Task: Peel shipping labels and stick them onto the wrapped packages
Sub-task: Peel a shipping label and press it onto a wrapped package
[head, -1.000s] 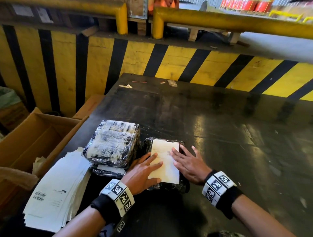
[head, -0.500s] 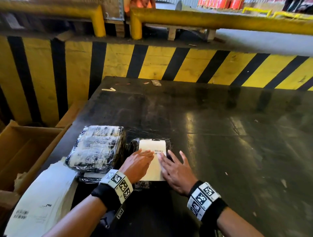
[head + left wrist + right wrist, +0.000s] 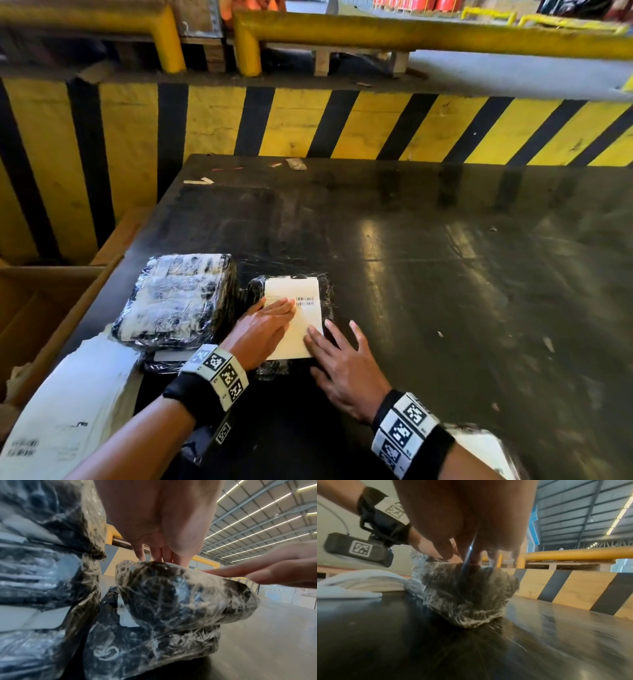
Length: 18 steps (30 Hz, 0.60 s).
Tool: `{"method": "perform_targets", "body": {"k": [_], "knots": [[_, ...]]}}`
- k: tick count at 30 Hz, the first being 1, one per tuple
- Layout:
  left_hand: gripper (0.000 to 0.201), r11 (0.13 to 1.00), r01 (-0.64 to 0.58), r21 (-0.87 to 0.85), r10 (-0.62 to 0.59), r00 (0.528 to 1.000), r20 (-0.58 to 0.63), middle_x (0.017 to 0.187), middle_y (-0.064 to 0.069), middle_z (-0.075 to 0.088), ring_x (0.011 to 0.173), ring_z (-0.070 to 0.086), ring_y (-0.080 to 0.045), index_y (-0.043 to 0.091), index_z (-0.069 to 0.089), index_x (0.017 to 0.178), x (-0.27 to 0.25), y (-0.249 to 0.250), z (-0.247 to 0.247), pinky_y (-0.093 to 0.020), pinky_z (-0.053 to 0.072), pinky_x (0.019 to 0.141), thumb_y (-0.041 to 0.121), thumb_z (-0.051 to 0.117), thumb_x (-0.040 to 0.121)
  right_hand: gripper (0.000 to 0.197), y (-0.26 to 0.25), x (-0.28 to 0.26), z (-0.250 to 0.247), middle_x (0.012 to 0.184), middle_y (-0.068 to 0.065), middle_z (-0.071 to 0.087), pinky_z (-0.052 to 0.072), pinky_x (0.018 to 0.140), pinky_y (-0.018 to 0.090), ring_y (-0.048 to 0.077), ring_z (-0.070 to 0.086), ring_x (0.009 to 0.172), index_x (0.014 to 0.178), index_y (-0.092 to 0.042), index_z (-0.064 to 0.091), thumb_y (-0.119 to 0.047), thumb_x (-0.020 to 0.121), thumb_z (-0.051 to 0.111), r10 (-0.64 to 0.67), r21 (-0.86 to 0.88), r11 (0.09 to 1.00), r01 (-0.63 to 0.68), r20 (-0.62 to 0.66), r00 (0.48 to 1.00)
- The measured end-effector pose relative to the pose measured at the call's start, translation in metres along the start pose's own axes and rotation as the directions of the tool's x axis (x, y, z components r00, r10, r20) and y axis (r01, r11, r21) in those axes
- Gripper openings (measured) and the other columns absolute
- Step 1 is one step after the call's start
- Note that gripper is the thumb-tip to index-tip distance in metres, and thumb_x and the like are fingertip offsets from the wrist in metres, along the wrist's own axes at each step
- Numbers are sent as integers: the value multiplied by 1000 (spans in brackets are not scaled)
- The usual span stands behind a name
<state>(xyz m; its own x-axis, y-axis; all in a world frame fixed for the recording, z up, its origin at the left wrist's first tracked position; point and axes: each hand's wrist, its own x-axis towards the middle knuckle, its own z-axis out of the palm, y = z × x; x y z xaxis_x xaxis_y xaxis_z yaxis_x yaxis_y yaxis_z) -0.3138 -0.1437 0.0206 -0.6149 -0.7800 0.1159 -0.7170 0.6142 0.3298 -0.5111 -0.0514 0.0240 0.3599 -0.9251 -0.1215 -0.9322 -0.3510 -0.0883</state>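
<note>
On wrapped package [image 3: 327, 291], barcoded label [image 3: 294, 318], print illegible.

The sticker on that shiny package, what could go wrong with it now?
1. The wrap on the package is crinkly, so the label might trap wrinkles or bubbles across its barcode.
2. The left hand and right hand press flat; uneven pressing could leave an edge loose.

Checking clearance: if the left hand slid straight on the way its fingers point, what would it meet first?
Probably only more of the shipping label that the left hand presses flat, then the package's far edge and bare table.
</note>
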Motion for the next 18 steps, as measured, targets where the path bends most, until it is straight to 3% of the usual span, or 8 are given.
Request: {"method": "perform_targets", "body": {"k": [3, 7, 9, 11, 12, 14, 18], "knots": [[40, 1000, 19, -1, -19, 1000, 12, 150, 4, 33, 141, 26, -10, 16, 44, 140, -2, 2, 1, -31, 7, 117, 21, 38, 100, 50, 13, -23, 6, 141, -10, 49, 19, 104, 49, 18, 47, 131, 133, -25, 51, -46, 91, 34, -21, -40, 999, 20, -24, 999], [41, 1000, 29, -7, -29, 999, -17, 149, 1, 36, 140, 28, -12, 15, 45, 139, -2, 3, 3, -30, 6, 115, 21, 37, 99, 49, 18, -27, -6, 142, -8, 49, 6, 111, 46, 19, 36, 139, 127, -23, 58, -44, 93, 29, 12, 63, 998, -9, -44, 999], [42, 999, 41, 0, -41, 999, -12, 150, 2, 34, 141, 26, -11, 15, 43, 140, -2, 4, 4, -27, 5, 114, 22, 34, 99, 46, 8, -19, -14, 139, -6, 53, 18, 114, 48, 19, 39, 137, 124, -24, 59, -43, 92, 31, 6, 85, 996, 5, -131, 991], [42, 999, 52, 0, -52, 999, -3, 151, 3, 32, 142, 24, -10, 15, 42, 140, -2, 4, 4, -25, 3, 113, 21, 34, 100, 47, -7, -8, -14, 135, -7, 57, 37, 104, 49, 19, 47, 131, 126, -26, 57, -45, 89, 35, -23, 21, 999, 25, -85, 996], [43, 999, 50, 7, -50, 999, 5, 151, 3, 32, 142, 23, -10, 16, 41, 141, -3, 4, 4, -25, 2, 113, 23, 33, 99, 50, -13, -5, -10, 135, -6, 56, 40, 100, 50, 20, 49, 129, 128, -26, 56, -48, 88, 34, -29, -9, 1000, 28, -46, 999], [47, 999, 51, 10, -51, 999, 17, 151, 3, 32, 142, 22, -9, 16, 42, 140, -4, 2, 4, -27, 2, 113, 29, 29, 97, 55, -17, -4, 1, 141, -5, 51, 40, 100, 51, 22, 47, 131, 133, -25, 51, -52, 89, 31, -46, -44, 998, 45, -19, 999], [51, 999, 34, -21, -34, 999, -13, 149, 2, 36, 141, 23, -9, 15, 45, 139, -6, 0, 6, -29, 3, 114, 32, 28, 94, 56, -5, -21, 12, 149, -5, 41, 25, 104, 54, 24, 41, 135, 138, -24, 43, -50, 89, 35, -62, -81, 995, 60, -17, 998]]}}
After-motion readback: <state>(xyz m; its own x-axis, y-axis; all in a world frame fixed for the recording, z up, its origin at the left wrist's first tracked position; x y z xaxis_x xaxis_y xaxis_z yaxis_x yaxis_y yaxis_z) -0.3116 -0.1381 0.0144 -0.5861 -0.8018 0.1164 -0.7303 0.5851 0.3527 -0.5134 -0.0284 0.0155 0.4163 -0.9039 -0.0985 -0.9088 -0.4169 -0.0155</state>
